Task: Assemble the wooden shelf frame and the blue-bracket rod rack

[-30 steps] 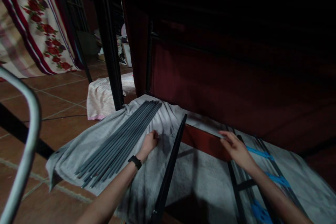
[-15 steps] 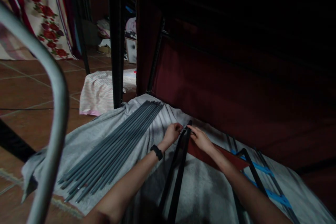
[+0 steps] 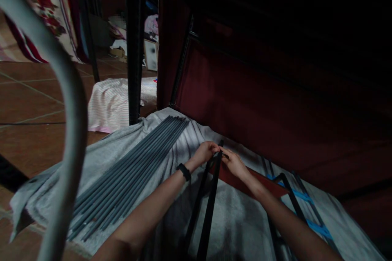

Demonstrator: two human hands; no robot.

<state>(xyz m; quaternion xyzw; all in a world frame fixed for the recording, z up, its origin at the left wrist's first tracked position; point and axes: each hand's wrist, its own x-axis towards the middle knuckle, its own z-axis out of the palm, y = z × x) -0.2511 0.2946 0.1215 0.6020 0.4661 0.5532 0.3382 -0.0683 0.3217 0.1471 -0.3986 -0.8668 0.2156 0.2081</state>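
Two long black bars [image 3: 212, 202] run away from me, side by side, over a grey blanket [image 3: 241, 220]. At their far end, my left hand [image 3: 208, 151] reaches in from the left with its fingers bent and closed, a dark band on its wrist. My right hand [image 3: 233, 162] meets it from the other side of the bar, thumb and fingers pinched. The fingertips of both hands come together over the bar's tip. A small shiny piece shows by the right fingers, too small and dark to name. Beneath the right forearm lies a flat reddish-brown panel [image 3: 263, 181].
A row of grey rods [image 3: 131, 171] lies left of my arms. A bent pale tube [image 3: 72, 118] rises close on the left, and a black upright post [image 3: 134, 49] stands behind. More black bars with blue strips [image 3: 318, 226] lie at right. A dark red cloth [image 3: 260, 110] hangs behind.
My left hand has moved right, its fingers now at the bar's tip, touching or nearly touching the right hand's. The view has shifted slightly; the pale tube appears farther right.
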